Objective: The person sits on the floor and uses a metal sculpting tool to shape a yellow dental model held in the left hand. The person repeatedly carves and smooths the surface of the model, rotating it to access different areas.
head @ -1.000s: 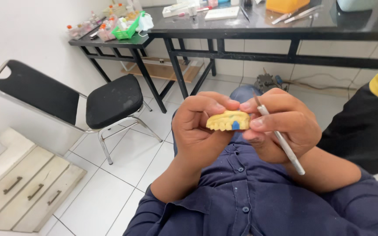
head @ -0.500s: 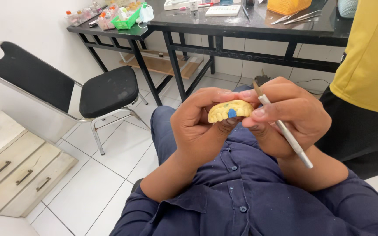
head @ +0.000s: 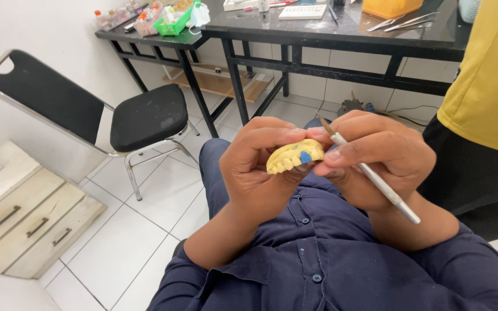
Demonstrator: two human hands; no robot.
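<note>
A yellow plaster model of teeth (head: 293,156) with a small blue patch on one tooth is held up in front of my chest. My left hand (head: 255,167) grips it from the left and below, thumb under it. My right hand (head: 376,158) touches its right end with the fingertips and holds a thin metal carving tool (head: 370,173) that runs diagonally from above the model down to the lower right. Below both hands is my dark blue buttoned shirt (head: 324,259).
A black folding chair (head: 139,115) stands on the white tiled floor at left. A cream drawer unit (head: 24,213) is at lower left. A black table (head: 341,29) with tools and trays runs along the back. A person in a yellow shirt (head: 485,86) stands close at right.
The view has shifted, so the person in yellow shows more at right. Both hands keep the model and the tool, sitting slightly lower and further right in the frame.
</note>
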